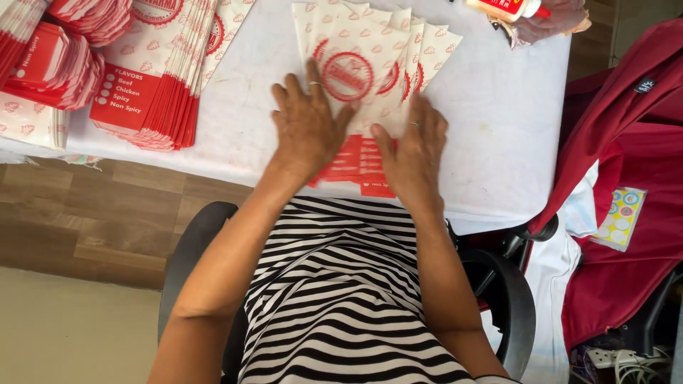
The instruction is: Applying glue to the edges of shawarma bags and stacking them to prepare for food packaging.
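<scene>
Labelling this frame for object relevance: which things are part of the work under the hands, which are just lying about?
In hand:
- left hand, flat on the fanned paper bags
- right hand, flat on the same fan
- white table under them

Lying about:
- stacked red-and-white bags, left
- glue bottle, top edge
- red cloth, right
- sticker sheet
</scene>
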